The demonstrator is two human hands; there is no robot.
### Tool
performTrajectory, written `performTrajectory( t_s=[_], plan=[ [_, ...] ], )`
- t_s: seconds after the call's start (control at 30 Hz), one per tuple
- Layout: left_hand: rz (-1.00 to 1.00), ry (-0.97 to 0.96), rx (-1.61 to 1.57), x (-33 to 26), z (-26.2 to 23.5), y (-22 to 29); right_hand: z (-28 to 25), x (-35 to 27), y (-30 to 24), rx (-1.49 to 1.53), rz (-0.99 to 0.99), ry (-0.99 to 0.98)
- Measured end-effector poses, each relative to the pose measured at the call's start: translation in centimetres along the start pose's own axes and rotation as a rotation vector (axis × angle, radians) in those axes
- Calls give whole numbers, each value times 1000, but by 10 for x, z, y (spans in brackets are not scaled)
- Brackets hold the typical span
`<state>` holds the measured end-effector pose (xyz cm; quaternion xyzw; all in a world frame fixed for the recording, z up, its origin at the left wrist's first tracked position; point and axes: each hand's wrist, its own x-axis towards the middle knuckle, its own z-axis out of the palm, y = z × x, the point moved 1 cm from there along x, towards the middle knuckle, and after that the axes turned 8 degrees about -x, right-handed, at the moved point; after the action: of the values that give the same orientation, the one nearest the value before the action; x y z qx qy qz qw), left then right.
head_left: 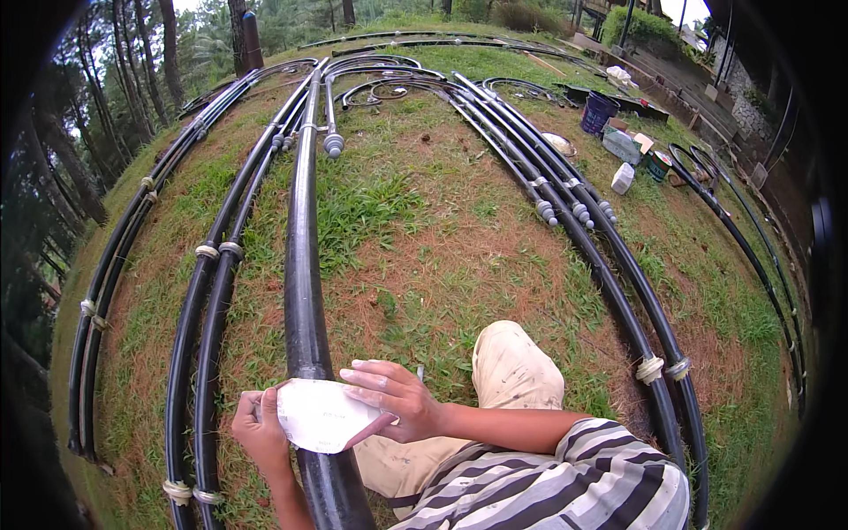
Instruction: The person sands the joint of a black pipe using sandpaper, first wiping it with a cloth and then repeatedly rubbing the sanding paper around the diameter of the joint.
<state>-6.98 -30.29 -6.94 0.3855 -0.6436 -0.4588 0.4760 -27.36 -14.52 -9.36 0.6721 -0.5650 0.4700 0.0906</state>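
Scene: a grassy slope strewn with long black plastic pipes [212, 291] laid in bundles and bound with pale tape.
Pipe in hand: a thick, glossy black plastic pipe [302, 265] runs up the middle of the ground from the person's lap toward the trees.
Sheet: a white, limp sheet of paper-like material [318, 415] lies draped over that pipe near its close end.
Left hand [261, 431]: closed, pinching the sheet's left edge against the pipe's side.
Right hand [393, 399]: fingers spread flat, pressing the sheet's right edge down — gripping nothing, only pinning it.
Handling: the sheet looks light and floppy, likely to crease or slip on the smooth pipe — best held at both edges and drawn taut. The pipe appears stiff and heavy, too long to lift by one end.
Nearby: a knee in beige trousers [512, 367], a striped sleeve [609, 481], a dark blue bucket [599, 111] and white containers [623, 177] upslope.
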Motion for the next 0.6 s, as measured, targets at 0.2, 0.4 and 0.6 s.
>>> performTrajectory(
  t_s=[0.2, 0.4, 0.6],
  plan=[
    [25, -32, 14, 1, -1, 0, -13, 29, 0, 84, -118, -165],
    [-38, -45, -49, 1, -2, -1, -52, 70, -10, 89, -117, -499],
    [-51, -59, -77, 2, -1, 1, -60, 85, -41, -22, -166, -576]
  ],
)
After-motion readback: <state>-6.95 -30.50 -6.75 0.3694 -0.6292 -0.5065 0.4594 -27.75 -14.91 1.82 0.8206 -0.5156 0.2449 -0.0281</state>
